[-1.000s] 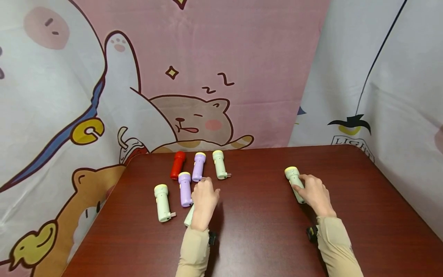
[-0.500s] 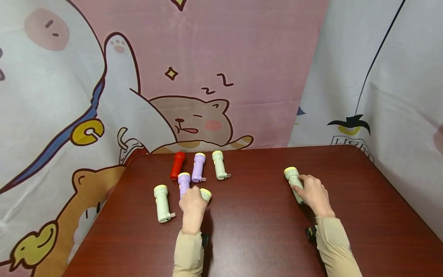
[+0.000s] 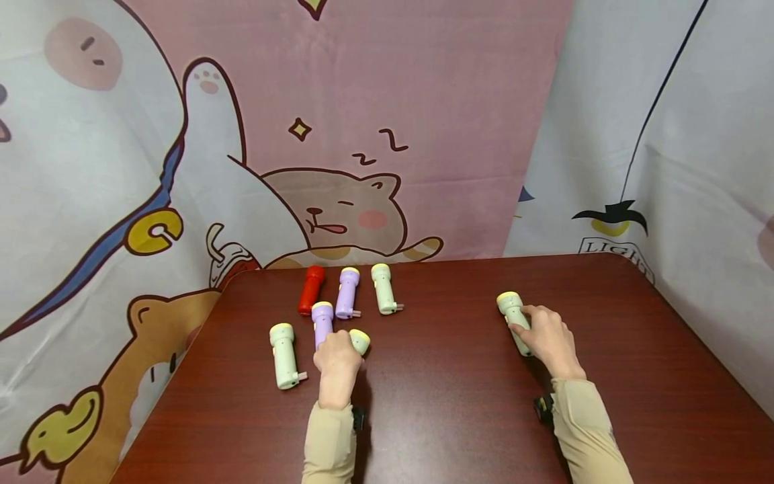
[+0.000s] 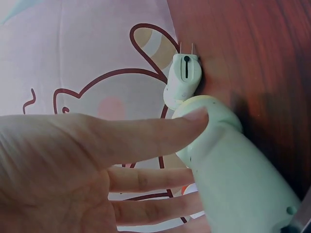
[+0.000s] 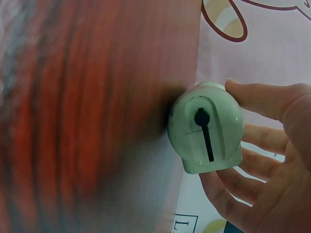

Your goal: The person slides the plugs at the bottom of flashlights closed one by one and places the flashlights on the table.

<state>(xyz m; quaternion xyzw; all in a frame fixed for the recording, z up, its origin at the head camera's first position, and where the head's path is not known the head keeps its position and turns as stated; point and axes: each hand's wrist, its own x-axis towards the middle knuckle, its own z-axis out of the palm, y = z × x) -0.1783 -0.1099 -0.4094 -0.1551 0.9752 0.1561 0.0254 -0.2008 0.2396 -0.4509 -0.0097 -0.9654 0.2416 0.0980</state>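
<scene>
My left hand (image 3: 338,359) holds a pale green flashlight (image 3: 360,341), whose yellow-rimmed head shows right of the knuckles. In the left wrist view the thumb of that hand (image 4: 97,155) lies on the neck of the flashlight (image 4: 238,174), with the fingers on its far side. A purple flashlight (image 3: 322,323) lies just beyond the hand, its lower end hidden. At the right, my right hand (image 3: 549,339) grips another pale green flashlight (image 3: 512,312) at its side. The right wrist view shows thumb and fingers of the hand (image 5: 272,155) around its slotted tail end (image 5: 209,131).
A red flashlight (image 3: 311,290), a second purple one (image 3: 347,293) and a green one with plug prongs (image 3: 383,289) lie near the back edge. Another green flashlight (image 3: 284,356) lies at the left of the brown table (image 3: 435,403). A cartoon cloth (image 3: 459,134) hangs behind.
My left hand has moved left and slightly nearer, and has taken hold of the green flashlight, whose head now shows at its right. The right hand has stayed almost still.
</scene>
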